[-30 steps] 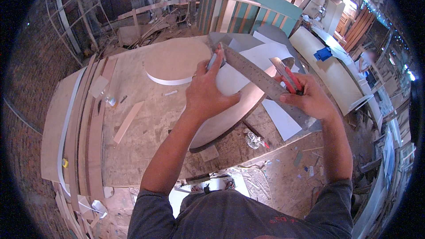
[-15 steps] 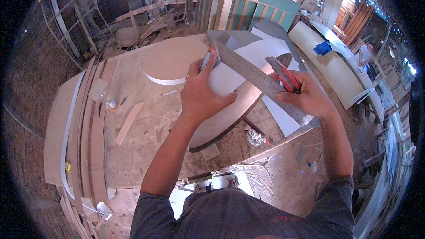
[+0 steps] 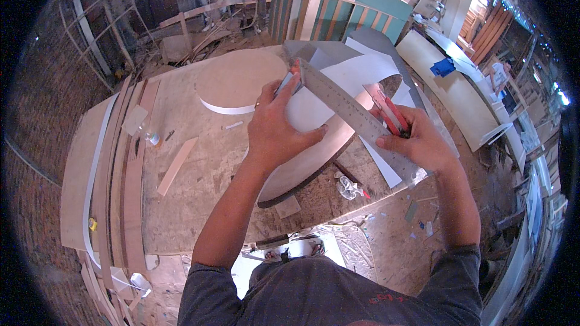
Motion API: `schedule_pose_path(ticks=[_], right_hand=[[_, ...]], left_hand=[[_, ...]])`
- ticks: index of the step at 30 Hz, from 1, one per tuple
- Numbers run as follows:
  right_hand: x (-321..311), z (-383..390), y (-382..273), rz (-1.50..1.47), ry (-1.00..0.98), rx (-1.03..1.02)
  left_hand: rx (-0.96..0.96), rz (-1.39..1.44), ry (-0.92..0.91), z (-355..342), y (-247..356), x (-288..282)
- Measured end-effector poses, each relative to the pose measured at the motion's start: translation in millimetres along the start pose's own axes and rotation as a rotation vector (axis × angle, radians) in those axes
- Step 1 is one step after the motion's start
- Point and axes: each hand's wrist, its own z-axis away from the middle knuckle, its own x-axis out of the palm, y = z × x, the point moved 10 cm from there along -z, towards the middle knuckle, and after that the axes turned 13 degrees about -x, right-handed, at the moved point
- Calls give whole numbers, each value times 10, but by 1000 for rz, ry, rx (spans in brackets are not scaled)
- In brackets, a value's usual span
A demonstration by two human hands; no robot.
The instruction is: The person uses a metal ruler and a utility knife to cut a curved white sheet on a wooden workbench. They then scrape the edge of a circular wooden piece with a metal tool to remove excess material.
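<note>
My left hand [image 3: 275, 124] grips the head of a metal try square [image 3: 338, 98] with its fingers, thumb stretched out to the right. The ruled blade slants down toward my right hand [image 3: 423, 139], whose thumb presses on it. That same hand holds a red utility knife [image 3: 389, 110], pointing up and away. Below both hands lies a curved wooden panel [image 3: 302, 166] with a dark edge, partly hidden by my left hand and the blade. White sheet material [image 3: 356, 67] rests over its far part.
A round board [image 3: 238, 75] with a white edge lies on the worktable [image 3: 181, 217]. Nearby are a wood strip [image 3: 178, 166], a small bottle [image 3: 152, 139] and crumpled plastic [image 3: 349, 187]. Long planks [image 3: 115, 187] line the left side. A striped green cabinet [image 3: 332, 9] stands beyond; a person [image 3: 498, 75] is far right.
The try square and the knife have shifted slightly to the right, and the knife a little lower. My right hand has turned slightly; my left hand keeps its grip.
</note>
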Motion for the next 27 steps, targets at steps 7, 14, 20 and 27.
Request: schedule_pose_path(ticks=[7,14,20,27], right_hand=[[12,57,106,-32,2,62],[43,102,149,-116,23,67],[18,144,153,-129,60,24],[-296,255,131,-202,225,154]], left_hand=[[1,-30,0,26,26,-5],[-18,2,-19,29,-3,-7],[-2,23,-19,38,-5,3],[-8,37,-5,99,18,-55]])
